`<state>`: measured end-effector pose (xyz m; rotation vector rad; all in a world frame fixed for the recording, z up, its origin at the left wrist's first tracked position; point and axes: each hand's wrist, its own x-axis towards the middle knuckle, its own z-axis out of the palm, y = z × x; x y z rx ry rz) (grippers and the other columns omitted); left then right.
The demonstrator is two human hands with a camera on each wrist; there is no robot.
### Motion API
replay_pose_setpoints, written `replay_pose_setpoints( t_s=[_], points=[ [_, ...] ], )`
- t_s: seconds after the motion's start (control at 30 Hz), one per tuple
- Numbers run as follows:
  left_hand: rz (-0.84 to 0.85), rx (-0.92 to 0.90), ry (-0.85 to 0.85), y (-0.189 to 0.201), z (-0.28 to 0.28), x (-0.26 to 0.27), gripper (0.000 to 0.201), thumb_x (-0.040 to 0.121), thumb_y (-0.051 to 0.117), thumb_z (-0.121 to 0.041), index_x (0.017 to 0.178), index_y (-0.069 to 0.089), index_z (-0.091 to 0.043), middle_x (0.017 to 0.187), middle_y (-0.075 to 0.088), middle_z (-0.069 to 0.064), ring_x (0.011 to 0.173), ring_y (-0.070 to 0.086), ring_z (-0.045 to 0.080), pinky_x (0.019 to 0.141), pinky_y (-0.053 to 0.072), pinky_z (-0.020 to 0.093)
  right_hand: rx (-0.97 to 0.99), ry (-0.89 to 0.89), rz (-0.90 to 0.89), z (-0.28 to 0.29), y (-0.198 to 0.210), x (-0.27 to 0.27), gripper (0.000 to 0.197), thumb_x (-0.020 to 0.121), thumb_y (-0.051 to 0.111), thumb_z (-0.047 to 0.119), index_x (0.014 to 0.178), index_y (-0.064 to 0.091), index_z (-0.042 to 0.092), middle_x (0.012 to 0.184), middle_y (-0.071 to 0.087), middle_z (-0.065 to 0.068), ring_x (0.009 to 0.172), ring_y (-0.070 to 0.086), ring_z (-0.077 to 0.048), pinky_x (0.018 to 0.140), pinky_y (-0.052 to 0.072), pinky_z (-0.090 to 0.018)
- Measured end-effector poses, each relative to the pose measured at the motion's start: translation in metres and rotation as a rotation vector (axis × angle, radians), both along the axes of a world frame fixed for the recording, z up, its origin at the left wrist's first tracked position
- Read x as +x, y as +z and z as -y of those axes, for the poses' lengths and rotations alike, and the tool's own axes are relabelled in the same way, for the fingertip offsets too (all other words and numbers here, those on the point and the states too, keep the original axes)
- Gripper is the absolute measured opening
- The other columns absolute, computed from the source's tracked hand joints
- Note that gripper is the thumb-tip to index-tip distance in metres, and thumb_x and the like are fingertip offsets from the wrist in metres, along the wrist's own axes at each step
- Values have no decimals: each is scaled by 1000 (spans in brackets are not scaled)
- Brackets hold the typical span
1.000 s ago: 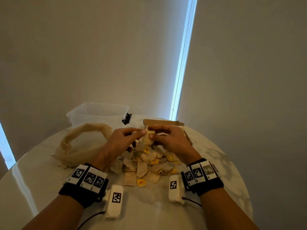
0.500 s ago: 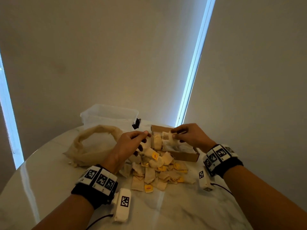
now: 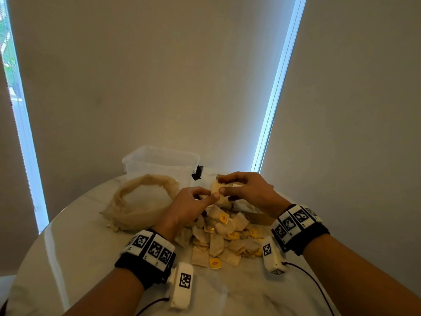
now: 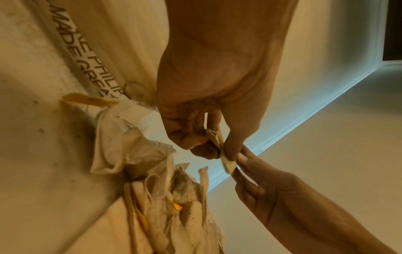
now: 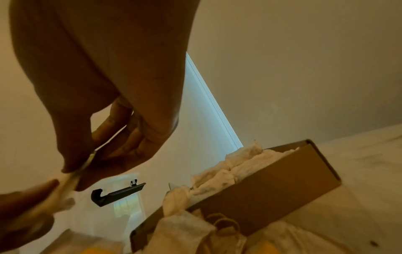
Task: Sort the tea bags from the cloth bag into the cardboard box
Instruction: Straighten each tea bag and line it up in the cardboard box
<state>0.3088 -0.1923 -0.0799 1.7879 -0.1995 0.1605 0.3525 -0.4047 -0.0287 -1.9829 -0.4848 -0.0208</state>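
Note:
A beige tea bag [image 3: 214, 187] is held up above the pile of tea bags [image 3: 222, 238] on the table. My left hand [image 3: 210, 194] pinches its lower end between thumb and fingers. My right hand [image 3: 220, 184] pinches its upper end. The left wrist view shows the tea bag [image 4: 226, 161] between both hands. The empty cloth bag [image 3: 141, 201] lies to the left. The cardboard box [image 5: 261, 189] sits under and behind my right hand, with several tea bags [image 5: 228, 171] inside; in the head view the cardboard box [image 3: 258, 218] is mostly hidden.
A clear plastic tub [image 3: 159, 163] stands at the back of the round marble table [image 3: 79, 247], with a black clip [image 3: 197, 173] at its right corner. Window blinds hang close behind the table. Cables run from both wrist units.
My right hand has come back left from over the cardboard box and now meets the left hand. Both now hold a tea bag raised above the pile.

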Motion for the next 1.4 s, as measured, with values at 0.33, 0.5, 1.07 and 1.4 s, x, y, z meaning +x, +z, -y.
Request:
replay_pose_setpoints(
  t_s=[0.33,0.5,1.07,1.4],
  points=[
    [6,75,-46,-7,-3,10,33,90,79,-46,116,75,-26,102,72,1,59,70,8,48,49,18,-572,230,18,-12,47,8,21,90,83,14,109,83,22,114,78,5,100,75,-13,88,63,-26],
    [17,70,-66,-6,-3,8,19,92,78,-42,108,72,-33,103,70,-4,58,69,4,48,47,14,-741,303,-82,-20,57,17,21,94,77,14,114,82,18,114,78,1,105,71,-15,82,58,-23],
    [16,43,-21,-11,-2,10,17,98,74,-36,111,80,-28,101,74,2,72,77,18,50,50,21,-982,7,156,-4,34,42,16,89,84,22,105,82,22,100,74,10,89,65,-5,84,51,-23],
    [13,4,-30,-13,-1,11,10,98,73,-37,104,81,-35,101,74,-8,90,73,14,62,53,19,-978,18,153,-14,0,55,21,84,87,20,102,76,22,97,70,9,93,64,-11,85,57,-27]
  ],
)
